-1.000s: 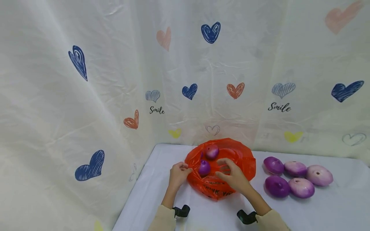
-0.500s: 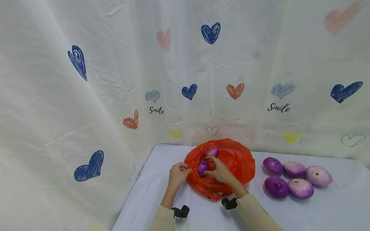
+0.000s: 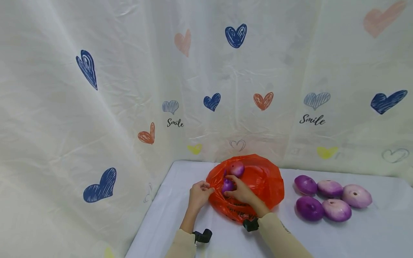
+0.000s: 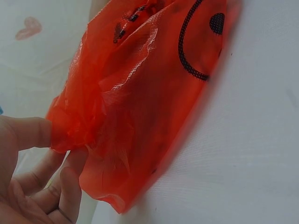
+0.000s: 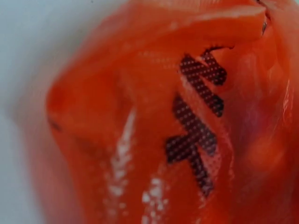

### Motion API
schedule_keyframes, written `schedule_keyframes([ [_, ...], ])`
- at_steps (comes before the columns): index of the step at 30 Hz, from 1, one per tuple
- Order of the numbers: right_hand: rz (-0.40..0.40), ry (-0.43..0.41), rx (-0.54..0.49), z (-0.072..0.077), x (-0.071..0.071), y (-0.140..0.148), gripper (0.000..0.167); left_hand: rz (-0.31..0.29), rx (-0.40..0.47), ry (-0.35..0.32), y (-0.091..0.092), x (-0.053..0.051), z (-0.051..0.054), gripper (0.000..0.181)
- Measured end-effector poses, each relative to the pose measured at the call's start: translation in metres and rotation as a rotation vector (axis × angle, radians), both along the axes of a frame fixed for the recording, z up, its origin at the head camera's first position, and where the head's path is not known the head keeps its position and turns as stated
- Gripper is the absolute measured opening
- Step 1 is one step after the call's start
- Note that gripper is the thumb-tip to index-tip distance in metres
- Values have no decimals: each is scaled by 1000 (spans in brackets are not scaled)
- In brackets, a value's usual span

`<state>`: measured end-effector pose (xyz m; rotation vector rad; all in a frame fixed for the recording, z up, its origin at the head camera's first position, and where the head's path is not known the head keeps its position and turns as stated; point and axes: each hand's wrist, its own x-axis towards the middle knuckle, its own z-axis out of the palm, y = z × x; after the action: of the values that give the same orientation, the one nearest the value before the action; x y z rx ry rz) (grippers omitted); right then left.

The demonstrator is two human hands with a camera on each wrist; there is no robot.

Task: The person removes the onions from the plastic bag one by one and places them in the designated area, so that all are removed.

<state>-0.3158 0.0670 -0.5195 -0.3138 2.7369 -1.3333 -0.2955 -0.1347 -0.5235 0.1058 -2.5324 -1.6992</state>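
Note:
A red plastic bag [image 3: 271, 183] lies with its mouth spread on the white table. My left hand [image 3: 198, 197] pinches its left rim; in the left wrist view the thumb and fingers of that hand [image 4: 35, 179] hold the thin red film. Inside the bag, my right hand [image 3: 241, 191] grips a dark purple onion [image 3: 227, 185] between thumb and fingers. Just behind it sits a lighter purple onion [image 3: 236, 167]. Blurred bag film with black print [image 5: 196, 116] fills the right wrist view, which hides the right hand and the onion there.
Right of the bag, several onions stand grouped in two rows, among them a dark purple one [image 3: 309, 208] in front and a pale one [image 3: 356, 196] at the right end. A white curtain with printed hearts [image 3: 236, 36] hangs behind the table [image 3: 380, 233].
My right hand has moved left and down over the bag, from beside the dark purple onion to gripping it. The left hand stays on the rim. The onions outside have not moved.

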Motion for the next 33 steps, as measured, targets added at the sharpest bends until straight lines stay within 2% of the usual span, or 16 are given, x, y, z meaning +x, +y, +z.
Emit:
schedule_keyframes([
  [7,0,16,-2,-3,0,1,72,-1,1,10,1,1,1,15],
  [21,-8,34,-2,1,2,9,69,11,-9,0,2,2,4,15],
  [33,-43,48,25,6,11,16,69,5,-5,2,2,2,2,15],
])
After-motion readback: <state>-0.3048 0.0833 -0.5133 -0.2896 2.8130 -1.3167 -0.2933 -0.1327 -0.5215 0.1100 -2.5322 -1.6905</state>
